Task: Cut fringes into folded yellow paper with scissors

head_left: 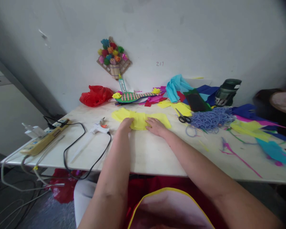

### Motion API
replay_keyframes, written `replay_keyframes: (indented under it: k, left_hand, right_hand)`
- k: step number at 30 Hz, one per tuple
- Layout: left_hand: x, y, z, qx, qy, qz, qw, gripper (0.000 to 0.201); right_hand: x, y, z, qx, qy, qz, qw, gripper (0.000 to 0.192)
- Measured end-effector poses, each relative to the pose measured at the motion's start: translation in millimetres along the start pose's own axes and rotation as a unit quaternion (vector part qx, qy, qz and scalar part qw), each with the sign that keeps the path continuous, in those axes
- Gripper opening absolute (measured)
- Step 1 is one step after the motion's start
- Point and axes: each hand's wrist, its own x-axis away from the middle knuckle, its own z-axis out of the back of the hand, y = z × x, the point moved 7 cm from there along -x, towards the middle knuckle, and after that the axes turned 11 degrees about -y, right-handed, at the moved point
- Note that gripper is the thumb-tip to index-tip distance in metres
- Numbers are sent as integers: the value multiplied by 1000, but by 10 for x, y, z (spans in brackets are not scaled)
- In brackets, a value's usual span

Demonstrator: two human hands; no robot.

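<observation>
While both flat, open hands press it, the yellow paper (140,119) stretches left to right under my left hand (125,124) and right hand (155,126).

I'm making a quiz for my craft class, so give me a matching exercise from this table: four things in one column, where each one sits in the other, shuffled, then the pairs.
Things:
1. yellow crepe paper sheet
2. black-handled scissors
3. white glue gun
4. red plastic bag

Places:
A. against the wall, at the table's far left
B. under both hands (left hand, right hand)
C. beside the pile of blue-purple string
D. left of the left hand, black cord trailing off

Pairs: 1-B, 2-C, 3-D, 4-A
</observation>
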Motion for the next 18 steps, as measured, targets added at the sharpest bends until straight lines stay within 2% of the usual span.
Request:
replay_keyframes:
  k: [5,7,13,18]
  left_hand:
    - [30,21,93,-117,59,14,991,25]
    - [41,33,107,-125,69,12,990,25]
    - [96,82,81,-100,55,-5,993,26]
    - [153,172,14,-161,25,-40,986,28]
  right_hand:
    - [-13,7,-13,3,2,5,1000,51]
    - [-8,22,-7,-7,8,7,1000,50]
    - [34,-5,106,-30,88,54,994,48]
    - [-37,-202,188,-28,140,55,988,49]
